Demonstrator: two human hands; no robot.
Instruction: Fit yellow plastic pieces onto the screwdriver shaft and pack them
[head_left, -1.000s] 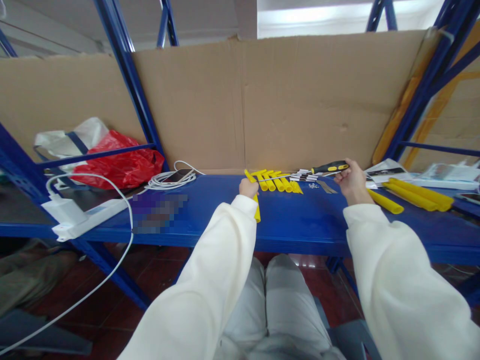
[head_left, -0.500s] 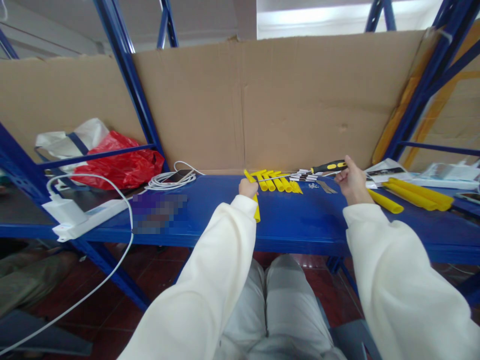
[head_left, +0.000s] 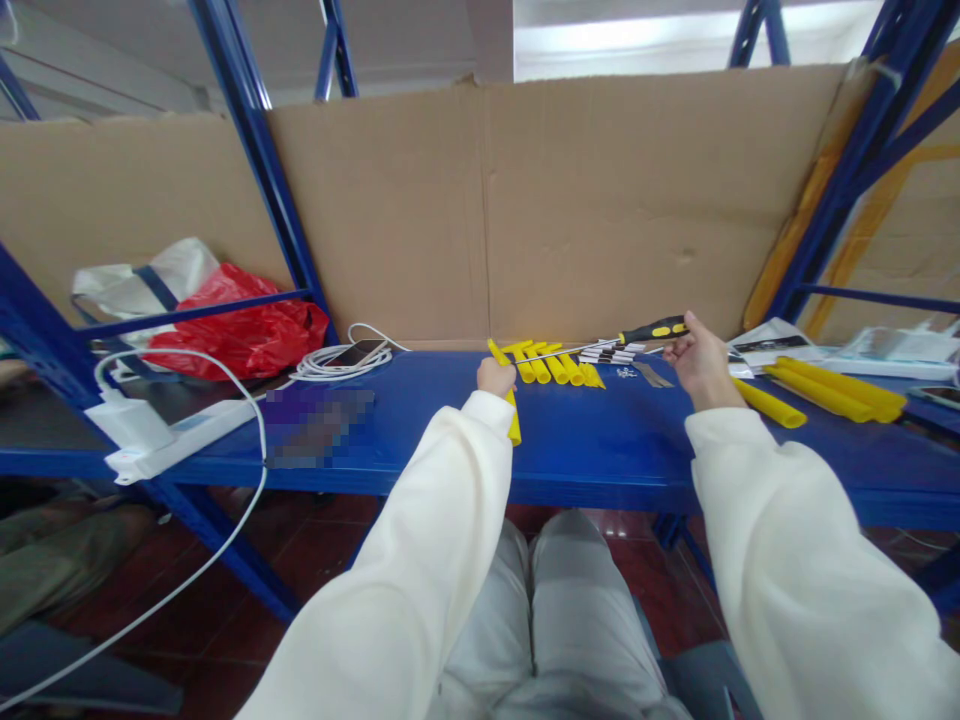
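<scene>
My left hand (head_left: 496, 377) is closed round a yellow tube (head_left: 514, 420) just above the blue shelf. By its black and yellow handle, my right hand (head_left: 699, 362) grips a long screwdriver (head_left: 651, 330). The thin shaft slants left to the held tube; its tip is hidden near my left fingers. Behind it lie several yellow tubes (head_left: 559, 370) in a row. Black and white pieces (head_left: 606, 354), small silvery screw-like parts (head_left: 625, 373) and flat grey metal strips (head_left: 652, 375) lie between my hands.
More yellow tubes (head_left: 832, 390) lie on the right of the blue shelf (head_left: 600, 440). A cardboard panel (head_left: 600, 200) stands behind. At left are a coiled white cable (head_left: 341, 365), a power strip (head_left: 180, 440) and a red plastic bag (head_left: 240, 320).
My right hand and the screwdriver have shifted slightly to the left, towards the held tube. My left hand has stayed in place.
</scene>
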